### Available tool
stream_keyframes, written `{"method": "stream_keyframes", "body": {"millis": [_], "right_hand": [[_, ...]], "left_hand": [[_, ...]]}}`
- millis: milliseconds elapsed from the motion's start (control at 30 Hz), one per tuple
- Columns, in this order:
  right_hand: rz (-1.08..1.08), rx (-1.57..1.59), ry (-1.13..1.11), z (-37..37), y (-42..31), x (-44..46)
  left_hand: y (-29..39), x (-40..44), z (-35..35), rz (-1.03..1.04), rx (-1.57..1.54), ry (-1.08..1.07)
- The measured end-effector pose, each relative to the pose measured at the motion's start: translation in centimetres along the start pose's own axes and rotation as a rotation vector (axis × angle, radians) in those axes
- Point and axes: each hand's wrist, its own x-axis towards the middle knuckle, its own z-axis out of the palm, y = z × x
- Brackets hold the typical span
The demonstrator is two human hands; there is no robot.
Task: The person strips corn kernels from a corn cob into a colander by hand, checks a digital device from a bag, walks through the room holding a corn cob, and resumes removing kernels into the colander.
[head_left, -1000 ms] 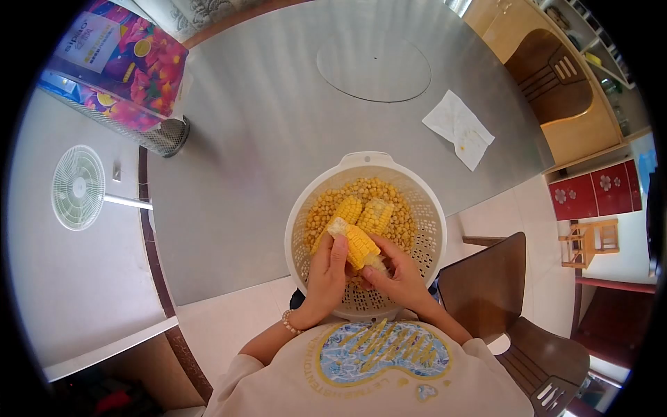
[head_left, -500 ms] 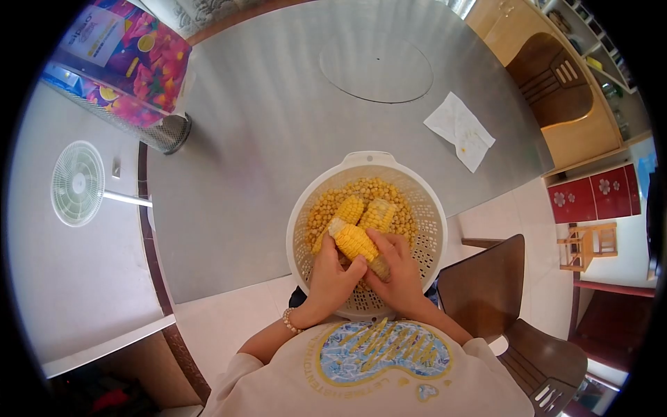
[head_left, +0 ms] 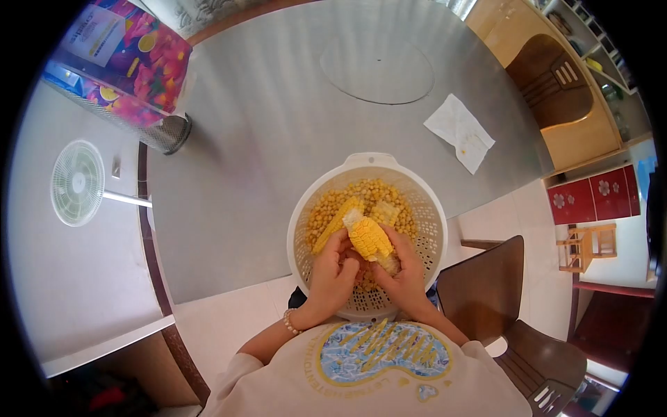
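Over a white colander [head_left: 297, 229], my left hand [head_left: 332, 274] and my right hand [head_left: 405, 271] hold one yellow corn cob [head_left: 369, 238] between them. Its upper end shows pale, and so does its lower end near my right fingers. My left thumb is bent low against the cob's near side; my left fingertips are partly hidden. Loose corn kernels [head_left: 375, 187] lie in the colander, with a second cob [head_left: 338, 224] on them at the left and a third [head_left: 384, 213] behind the held one.
The colander is at the near edge of a grey table [head_left: 243, 160]. A white tissue [head_left: 460, 132] lies at the back right. A flowered bag [head_left: 139, 62] stands in a mesh basket [head_left: 174, 133] at the left. A brown chair [head_left: 486, 285] is close on the right.
The held cob has turned and shifted slightly right between my hands. My left thumb has drawn back from its face, and more of the left cob in the colander shows.
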Motion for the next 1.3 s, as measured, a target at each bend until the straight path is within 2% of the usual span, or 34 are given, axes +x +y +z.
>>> {"method": "stream_keyframes", "body": {"millis": [100,167,300,400,433,500,567,800,867,967,1067,1300], "right_hand": [[-0.010,-0.018,0.008,0.1,0.0,-0.1],[-0.001,-0.028,-0.013,0.1,0.0,-0.1],[0.021,0.007,-0.036,0.2,0.2,-0.2],[0.244,0.296,-0.040,0.0,0.3,-0.6],[0.419,0.448,-0.062,-0.4,-0.6,-0.4],[0.593,0.599,-0.085,-0.5,-0.6,-0.4],[0.345,0.471,-0.076,-0.1,0.8,-0.7],[0.456,0.614,-0.224,-0.7,0.3,-0.6],[0.457,0.635,-0.268,-0.7,0.0,-0.6],[0.420,0.698,-0.201,-0.3,0.4,-0.7],[0.395,0.688,-0.210,-0.3,0.7,-0.7],[0.339,0.695,-0.225,-0.1,1.5,-0.6]], "left_hand": [[0.3,-0.1,0.7,0.035,-0.060,0.039],[0.3,-0.1,0.8,0.067,0.072,0.004],[-0.7,0.0,0.4,0.082,0.130,0.018],[-1.0,0.0,0.0,0.041,0.114,0.014],[-0.9,0.0,0.0,0.056,0.077,0.014],[-0.5,0.0,0.1,0.070,0.040,0.014],[0.2,-0.2,0.3,0.044,0.028,0.044],[0.0,-0.1,0.1,0.106,0.125,0.026],[0.3,-0.2,0.2,0.025,0.030,-0.007],[0.3,-0.2,0.1,0.030,0.028,-0.015],[0.7,-0.2,0.4,0.128,0.110,0.016],[0.1,-0.1,0.3,0.165,0.254,0.042]]}}
